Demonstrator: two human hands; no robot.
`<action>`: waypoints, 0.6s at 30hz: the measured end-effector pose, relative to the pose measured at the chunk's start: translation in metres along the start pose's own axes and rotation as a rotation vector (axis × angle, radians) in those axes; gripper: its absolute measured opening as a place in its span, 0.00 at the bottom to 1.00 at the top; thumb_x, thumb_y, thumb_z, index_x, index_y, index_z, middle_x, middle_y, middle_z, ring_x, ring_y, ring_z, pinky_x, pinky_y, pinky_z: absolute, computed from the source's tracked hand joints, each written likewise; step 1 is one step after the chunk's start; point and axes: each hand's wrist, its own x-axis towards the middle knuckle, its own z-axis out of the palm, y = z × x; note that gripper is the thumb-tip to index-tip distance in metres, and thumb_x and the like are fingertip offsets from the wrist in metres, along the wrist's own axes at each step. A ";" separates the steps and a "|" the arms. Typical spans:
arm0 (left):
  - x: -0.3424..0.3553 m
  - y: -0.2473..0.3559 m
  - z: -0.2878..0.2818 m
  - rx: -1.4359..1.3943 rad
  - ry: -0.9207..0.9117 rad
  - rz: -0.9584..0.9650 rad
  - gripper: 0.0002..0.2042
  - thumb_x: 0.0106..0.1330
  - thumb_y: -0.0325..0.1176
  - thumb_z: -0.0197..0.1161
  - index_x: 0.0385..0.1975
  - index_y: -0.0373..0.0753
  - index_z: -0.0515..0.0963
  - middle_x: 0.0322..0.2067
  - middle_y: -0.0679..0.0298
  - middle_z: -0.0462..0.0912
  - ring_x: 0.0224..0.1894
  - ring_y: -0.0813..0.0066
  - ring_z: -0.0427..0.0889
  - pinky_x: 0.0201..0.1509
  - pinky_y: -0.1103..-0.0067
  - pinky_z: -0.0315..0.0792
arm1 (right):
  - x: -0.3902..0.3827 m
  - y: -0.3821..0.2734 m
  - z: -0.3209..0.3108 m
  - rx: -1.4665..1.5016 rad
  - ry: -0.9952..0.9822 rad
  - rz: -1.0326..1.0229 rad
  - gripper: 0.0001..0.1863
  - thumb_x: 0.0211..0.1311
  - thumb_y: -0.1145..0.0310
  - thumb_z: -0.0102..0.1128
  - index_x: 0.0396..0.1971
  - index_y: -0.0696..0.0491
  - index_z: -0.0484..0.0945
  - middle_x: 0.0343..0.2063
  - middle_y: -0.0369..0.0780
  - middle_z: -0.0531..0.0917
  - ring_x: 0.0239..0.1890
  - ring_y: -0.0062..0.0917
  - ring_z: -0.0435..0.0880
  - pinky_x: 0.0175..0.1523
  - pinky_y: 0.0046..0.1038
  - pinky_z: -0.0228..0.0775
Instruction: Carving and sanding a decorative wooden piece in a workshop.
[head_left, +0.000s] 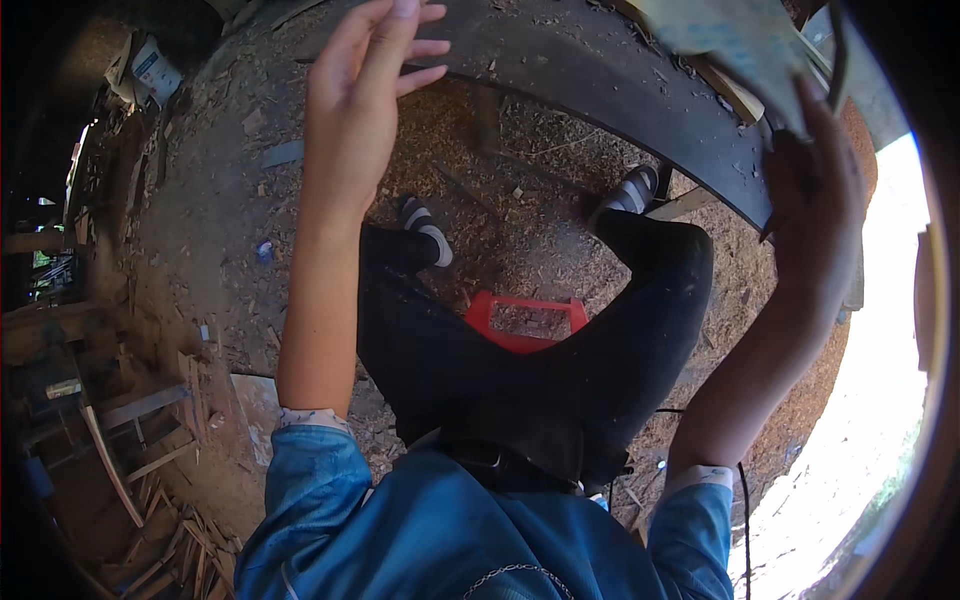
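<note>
My left hand (pixel 365 85) is raised over the near edge of a dark work board (pixel 560 50). Its fingers are spread, with nothing visible in them. At the upper right, my right hand (pixel 815 185) is in shadow and smeared by motion. One of its fingers reaches up to the lower edge of a pale sheet (pixel 740 40) with bluish marks, which is blurred too. Whether this hand grips the sheet or only passes in front of it, I cannot tell. Close to the right hand, a light wooden piece (pixel 735 92) lies on the board.
Between my legs is a red plastic stool (pixel 525 315). Wood shavings (pixel 540 215) cover the ground around my feet. Scrap wood (pixel 150 480) is piled at the lower left, and a white bucket (pixel 155 72) is at the far left. A black cable (pixel 745 520) hangs by my right arm.
</note>
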 end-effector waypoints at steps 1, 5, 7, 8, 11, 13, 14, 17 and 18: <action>0.002 -0.018 -0.018 0.044 -0.110 0.293 0.20 0.79 0.46 0.54 0.51 0.34 0.83 0.48 0.59 0.85 0.48 0.74 0.84 0.53 0.76 0.79 | 0.014 -0.024 0.018 0.177 0.335 0.226 0.26 0.73 0.56 0.59 0.63 0.56 0.76 0.50 0.43 0.86 0.43 0.24 0.85 0.50 0.25 0.78; 0.004 -0.039 -0.050 -0.007 -0.091 0.261 0.17 0.76 0.43 0.61 0.40 0.34 0.86 0.42 0.61 0.87 0.44 0.78 0.84 0.52 0.78 0.77 | 0.049 0.015 -0.008 0.119 0.169 0.299 0.24 0.69 0.51 0.62 0.53 0.56 0.83 0.39 0.40 0.86 0.41 0.22 0.84 0.47 0.26 0.73; 0.002 -0.048 -0.059 -0.015 -0.116 0.250 0.15 0.76 0.41 0.59 0.41 0.35 0.85 0.44 0.59 0.88 0.46 0.73 0.85 0.55 0.75 0.78 | 0.038 0.020 -0.009 -0.856 -0.316 -0.019 0.28 0.67 0.49 0.63 0.55 0.57 0.81 0.47 0.45 0.85 0.49 0.31 0.85 0.56 0.31 0.73; 0.001 -0.049 -0.060 0.043 -0.081 0.287 0.14 0.77 0.40 0.59 0.41 0.35 0.84 0.44 0.60 0.88 0.47 0.73 0.85 0.56 0.76 0.77 | 0.036 0.027 -0.013 -0.917 -0.336 -0.070 0.29 0.66 0.48 0.63 0.55 0.58 0.81 0.47 0.46 0.86 0.49 0.31 0.85 0.56 0.31 0.73; -0.009 -0.048 -0.057 0.056 -0.011 0.309 0.14 0.78 0.39 0.57 0.43 0.33 0.84 0.48 0.57 0.86 0.50 0.72 0.84 0.59 0.75 0.77 | 0.036 0.002 -0.023 -0.934 -0.227 -0.055 0.30 0.66 0.47 0.63 0.57 0.58 0.80 0.47 0.46 0.86 0.50 0.32 0.85 0.56 0.31 0.72; -0.004 -0.054 -0.073 0.096 -0.051 0.300 0.14 0.78 0.38 0.57 0.46 0.34 0.83 0.48 0.57 0.86 0.50 0.72 0.84 0.60 0.75 0.76 | 0.034 -0.026 -0.017 -0.769 -0.024 0.022 0.29 0.72 0.48 0.59 0.61 0.56 0.78 0.54 0.44 0.84 0.55 0.31 0.83 0.59 0.28 0.71; -0.006 -0.053 -0.081 0.127 -0.096 0.283 0.14 0.78 0.38 0.57 0.48 0.34 0.82 0.49 0.58 0.86 0.51 0.73 0.84 0.60 0.75 0.76 | 0.045 -0.033 -0.026 -0.727 -0.098 0.007 0.26 0.73 0.55 0.58 0.62 0.57 0.77 0.56 0.44 0.82 0.58 0.29 0.81 0.63 0.29 0.70; -0.007 -0.051 -0.078 0.116 -0.047 0.345 0.14 0.77 0.39 0.57 0.50 0.35 0.81 0.49 0.57 0.85 0.50 0.72 0.84 0.61 0.74 0.76 | 0.093 -0.015 -0.110 -0.591 -0.162 -0.223 0.22 0.79 0.62 0.50 0.64 0.58 0.75 0.62 0.44 0.78 0.64 0.28 0.78 0.68 0.28 0.69; -0.006 -0.050 -0.078 0.115 -0.044 0.345 0.14 0.77 0.39 0.57 0.50 0.35 0.81 0.49 0.57 0.85 0.50 0.72 0.84 0.61 0.74 0.76 | 0.101 -0.014 -0.116 -0.396 -0.122 -0.217 0.22 0.80 0.63 0.47 0.67 0.55 0.70 0.66 0.44 0.75 0.65 0.29 0.77 0.69 0.28 0.69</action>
